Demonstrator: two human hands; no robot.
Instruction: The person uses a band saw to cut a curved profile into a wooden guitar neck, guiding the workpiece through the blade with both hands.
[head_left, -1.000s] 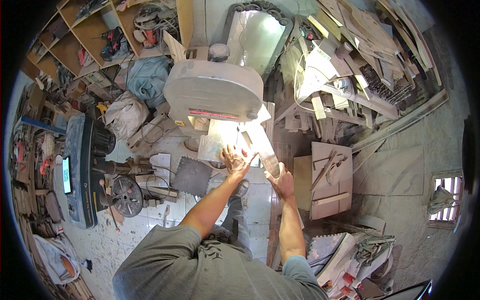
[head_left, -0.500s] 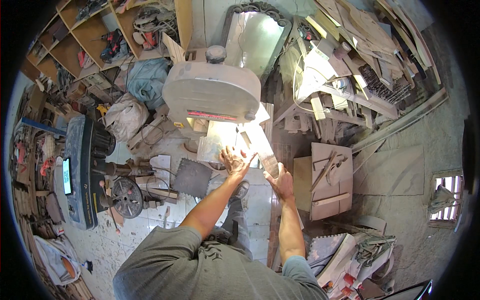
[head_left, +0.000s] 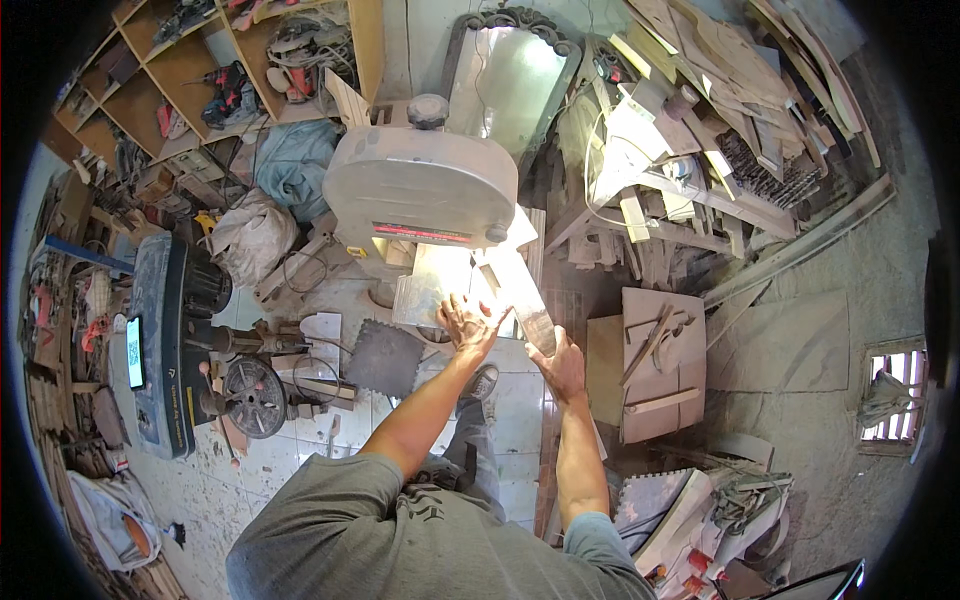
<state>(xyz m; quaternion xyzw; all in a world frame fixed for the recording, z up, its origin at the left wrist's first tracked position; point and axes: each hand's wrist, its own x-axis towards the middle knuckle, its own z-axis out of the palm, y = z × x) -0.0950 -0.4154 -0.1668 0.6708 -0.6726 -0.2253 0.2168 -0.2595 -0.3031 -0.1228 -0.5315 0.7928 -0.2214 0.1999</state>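
Under the rounded grey head of a band saw (head_left: 420, 190), a long wooden board (head_left: 530, 312) lies slanted across the brightly lit saw table (head_left: 412, 303). My right hand (head_left: 561, 366) is closed round the near end of this board. On the table, left of the board, my left hand (head_left: 468, 323) rests with fingers spread, its thumb side against or close to the board's left edge. Glare washes out the far part of the board, and the blade cannot be made out below the saw head.
At left lies a drill press (head_left: 165, 345) with a lit phone (head_left: 134, 352) on it. Shelves (head_left: 180, 80) hold power tools at the upper left. Wood offcuts (head_left: 720, 90) are heaped at the upper right. A flat panel (head_left: 662, 365) with scraps stands right of my right hand.
Almost nothing differs. Both hands and the board keep nearly the same place, while the view has shifted very slightly.
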